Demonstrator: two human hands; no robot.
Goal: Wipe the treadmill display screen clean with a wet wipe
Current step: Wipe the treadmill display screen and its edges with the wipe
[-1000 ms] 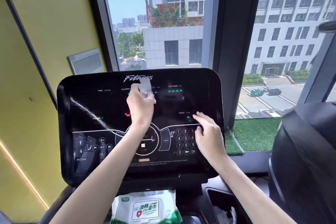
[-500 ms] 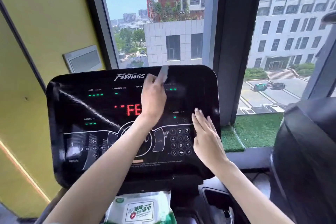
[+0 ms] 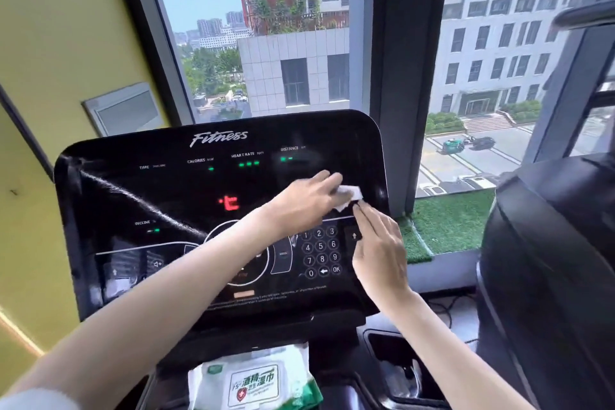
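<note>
Head view: left grip (image 3: 304, 203) pinches wet wipe (image 3: 350, 194) on display screen (image 3: 159, 203).
Right grip (image 3: 379, 251): fingers straight, resting flat.
Advice: press evenly, overlapping strokes.

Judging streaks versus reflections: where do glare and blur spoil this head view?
Head view: daylight glares as a diagonal streak across the treadmill display screen, upper left; left hand and wet wipe are motion-blurred; window frames lean from wide-angle distortion.
</note>
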